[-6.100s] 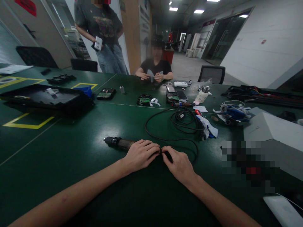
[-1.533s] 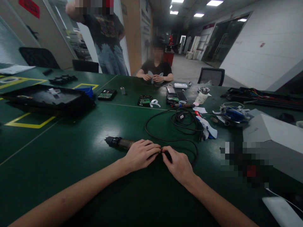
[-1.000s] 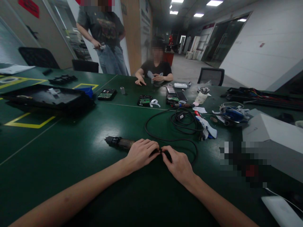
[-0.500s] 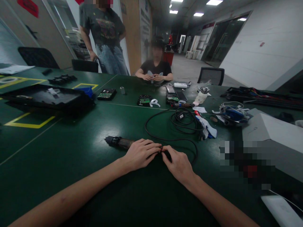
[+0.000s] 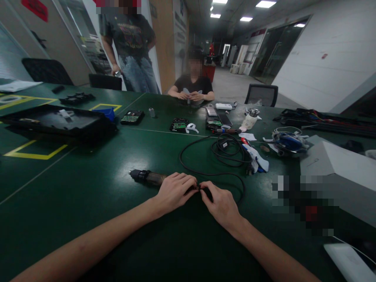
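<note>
Left hand grips power screwdriver, right hand its cable; black tray contains white piece; cup, metallic items

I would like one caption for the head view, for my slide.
Left hand on a cylindrical tool, right hand close beside it, black cable looped beyond.

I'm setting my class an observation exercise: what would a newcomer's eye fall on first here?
Probably the two bare hands, left and right, meeting at the end of a dark power tool on the green table. Beyond them, the coiled black cord stands out. At the sides, a big black tray lies to the left and a white box to the right.
</note>
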{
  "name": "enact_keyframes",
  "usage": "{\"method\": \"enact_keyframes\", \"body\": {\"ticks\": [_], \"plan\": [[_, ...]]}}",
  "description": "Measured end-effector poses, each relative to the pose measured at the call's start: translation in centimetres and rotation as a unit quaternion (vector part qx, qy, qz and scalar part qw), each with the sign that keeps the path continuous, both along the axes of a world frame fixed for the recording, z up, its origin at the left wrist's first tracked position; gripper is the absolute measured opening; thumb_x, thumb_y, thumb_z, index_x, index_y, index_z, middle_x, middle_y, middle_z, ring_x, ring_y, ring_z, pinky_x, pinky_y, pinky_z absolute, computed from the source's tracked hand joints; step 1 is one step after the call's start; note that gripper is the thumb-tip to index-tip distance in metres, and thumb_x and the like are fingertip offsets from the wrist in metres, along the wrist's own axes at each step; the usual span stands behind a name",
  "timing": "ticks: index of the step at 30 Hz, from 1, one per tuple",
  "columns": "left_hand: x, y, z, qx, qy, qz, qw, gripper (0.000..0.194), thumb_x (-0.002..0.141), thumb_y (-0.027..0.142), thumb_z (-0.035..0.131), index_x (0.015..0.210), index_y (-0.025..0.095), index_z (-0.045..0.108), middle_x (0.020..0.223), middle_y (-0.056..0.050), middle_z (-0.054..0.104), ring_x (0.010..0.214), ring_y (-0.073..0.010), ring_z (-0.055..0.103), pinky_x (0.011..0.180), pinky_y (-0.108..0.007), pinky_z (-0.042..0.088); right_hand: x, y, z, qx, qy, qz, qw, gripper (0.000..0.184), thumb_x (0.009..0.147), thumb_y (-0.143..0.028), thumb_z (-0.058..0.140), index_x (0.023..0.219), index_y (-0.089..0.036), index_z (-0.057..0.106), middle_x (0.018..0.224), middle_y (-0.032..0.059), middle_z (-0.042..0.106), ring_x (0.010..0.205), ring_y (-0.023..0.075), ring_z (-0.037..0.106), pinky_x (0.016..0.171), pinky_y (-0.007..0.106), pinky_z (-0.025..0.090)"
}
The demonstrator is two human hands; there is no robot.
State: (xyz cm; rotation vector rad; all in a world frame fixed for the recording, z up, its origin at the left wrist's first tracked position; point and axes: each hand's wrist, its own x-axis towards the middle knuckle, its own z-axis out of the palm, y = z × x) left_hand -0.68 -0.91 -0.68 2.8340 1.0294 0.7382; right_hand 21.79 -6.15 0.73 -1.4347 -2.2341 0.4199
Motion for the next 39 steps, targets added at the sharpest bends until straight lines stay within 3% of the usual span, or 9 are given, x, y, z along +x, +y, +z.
{"method": "enact_keyframes", "body": {"ticks": [3,6,10,14,19,24,29,35,39], "plan": [[0.3,0.0,-0.1,0.027,0.017,0.023,0.999,0.023,0.104,0.042,0.056,0.115,0.023,0.064,0.112,-0.002,0.074,0.096,-0.0187,0.067,0.084,-0.035,0.045,0.0,0.1,-0.2,0.005,0.001,-0.001,1.0,0.016,0.105,-0.024,0.054,0.12,-0.027,0.058,0.111,0.0023,0.074,0.092,0.0224,0.074,0.08,0.034,0.056],[0.4,0.1,0.0,0.079,0.066,-0.024,0.994,0.027,0.105,0.036,0.054,0.128,0.023,0.06,0.121,-0.003,0.072,0.105,-0.0211,0.065,0.088,-0.037,0.045,-0.1,0.2,-0.4,0.018,0.008,0.003,1.0,0.015,0.104,-0.022,0.053,0.117,-0.027,0.059,0.111,0.0028,0.074,0.094,0.0224,0.073,0.082,0.035,0.056],[0.2,-0.1,0.0,0.118,0.111,-0.066,0.985,0.02,0.105,0.024,0.053,0.122,0.019,0.062,0.116,-0.006,0.072,0.1,-0.0212,0.064,0.086,-0.038,0.046,-0.1,0.1,-0.1,0.057,0.011,0.012,0.998,0.013,0.101,-0.019,0.057,0.112,-0.026,0.062,0.114,0.0044,0.074,0.102,0.024,0.069,0.085,0.037,0.057],[-1.8,-0.3,-0.4,0.122,0.1,-0.075,0.985,0.023,0.104,0.025,0.054,0.125,0.019,0.063,0.116,-0.006,0.072,0.101,-0.021,0.064,0.086,-0.037,0.047,0.0,-0.3,0.5,0.115,0.025,0.014,0.993,0.017,0.096,-0.02,0.064,0.112,-0.025,0.064,0.129,0.0071,0.07,0.118,0.0289,0.062,0.092,0.044,0.057],[-8.9,0.4,-0.5,0.095,0.087,-0.045,0.991,0.029,0.104,0.025,0.054,0.131,0.026,0.065,0.121,-0.003,0.073,0.109,-0.0206,0.066,0.092,-0.037,0.05,0.4,-0.6,0.5,0.18,0.088,0.019,0.979,0.026,0.095,-0.012,0.059,0.118,-0.024,0.064,0.13,0.0087,0.068,0.121,0.0294,0.061,0.098,0.049,0.056],[-18.2,0.5,0.3,0.008,0.103,0.076,0.992,0.03,0.105,0.031,0.05,0.127,0.033,0.07,0.127,0.0,0.073,0.119,-0.0224,0.065,0.102,-0.04,0.049,0.4,-0.6,0.3,0.18,0.116,0.03,0.976,0.031,0.094,-0.009,0.056,0.119,-0.026,0.065,0.126,0.0097,0.069,0.116,0.0295,0.064,0.092,0.049,0.06],[-25.9,0.7,0.8,-0.037,0.093,0.174,0.98,0.034,0.105,0.038,0.043,0.121,0.032,0.072,0.13,0.002,0.072,0.126,-0.0211,0.061,0.11,-0.043,0.045,0.3,-0.5,0.2,0.173,0.119,0.028,0.977,0.028,0.096,-0.008,0.055,0.117,-0.025,0.064,0.126,0.0098,0.068,0.115,0.028,0.064,0.091,0.046,0.059],[-33.7,2.4,-0.1,-0.012,0.096,0.289,0.952,0.047,0.104,0.049,0.03,0.122,0.029,0.069,0.132,0.004,0.07,0.133,-0.0189,0.055,0.115,-0.041,0.037,0.3,-0.5,0.2,0.17,0.121,0.035,0.977,0.025,0.097,-0.007,0.054,0.115,-0.023,0.063,0.125,0.0103,0.067,0.115,0.0264,0.063,0.092,0.045,0.058],[-36.5,2.8,-0.4,0.03,0.12,0.388,0.913,0.052,0.104,0.048,0.027,0.123,0.021,0.068,0.136,-0.003,0.068,0.136,-0.023,0.051,0.112,-0.039,0.035,0.3,-0.6,0.2,0.166,0.115,0.035,0.979,0.025,0.097,-0.008,0.054,0.113,-0.023,0.064,0.126,0.0103,0.067,0.115,0.0271,0.063,0.09,0.045,0.059]]}}
